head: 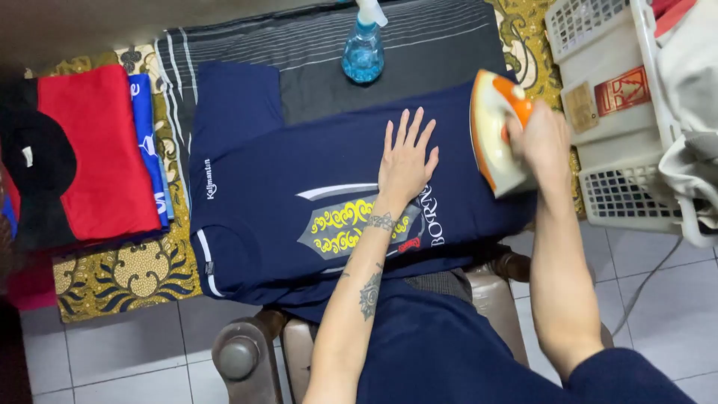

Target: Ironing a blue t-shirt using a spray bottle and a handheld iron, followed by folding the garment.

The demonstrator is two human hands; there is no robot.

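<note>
Both forearms are seen bare; no watch or rings are visible. Left forearm is marked w/ tattoos: a dark band pattern round the wrist, a larger dark motif approx. mid-forearm. Left hand (pixel 406 163) fingers (pixel 404 124) are bare. Right hand (pixel 544 139) likewise. Navy clothing is worn; a navy sleeve edge is seen at right upper arm.

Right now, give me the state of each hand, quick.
Left hand: open, fingers spread, flat on the navy T-shirt, holding nothing.
Right hand: closed around the handle of the orange and white iron.
</note>
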